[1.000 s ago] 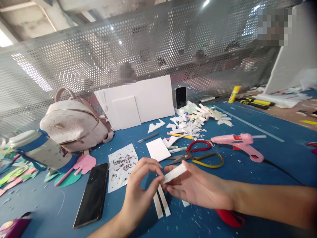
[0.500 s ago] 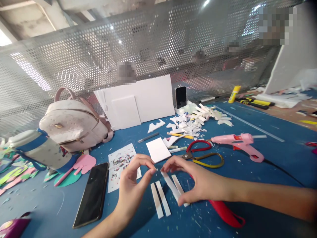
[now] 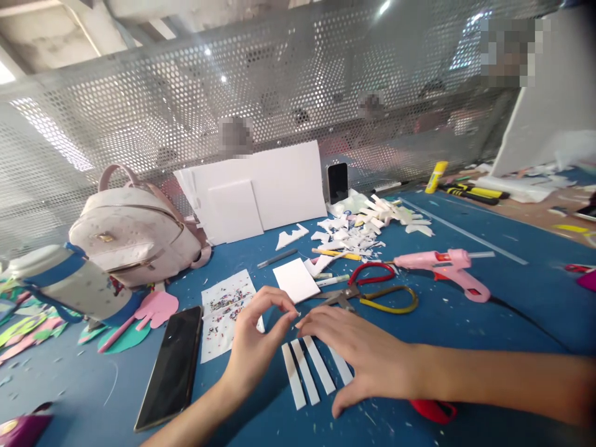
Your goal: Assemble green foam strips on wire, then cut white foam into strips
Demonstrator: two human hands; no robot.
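Several white strips [image 3: 319, 365] lie side by side on the blue table, the rightmost partly under my right hand. My left hand [image 3: 261, 332] is held just above and left of them, thumb and index finger pinched on a tiny whitish bit. My right hand [image 3: 358, 351] spreads over the right strips, thumb apart from the fingers, fingertips close to the left hand's pinch. A white square piece [image 3: 296, 280] lies behind the hands. Behind my right hand are scissors [image 3: 388, 298] with a red and a yellow handle.
A pink glue gun [image 3: 447, 267] lies at the right, its cord trailing. White scraps [image 3: 354, 230] are piled farther back. At the left are a black phone [image 3: 171, 366], a speckled sheet [image 3: 226, 310], a bottle [image 3: 69, 279] and a backpack [image 3: 135, 230]. White boards [image 3: 288, 186] lean on the mesh.
My right hand has let go of a strip, which now lies beside the left pair. The fingers of that hand have spread and moved over the right strips. The left hand stays pinched.
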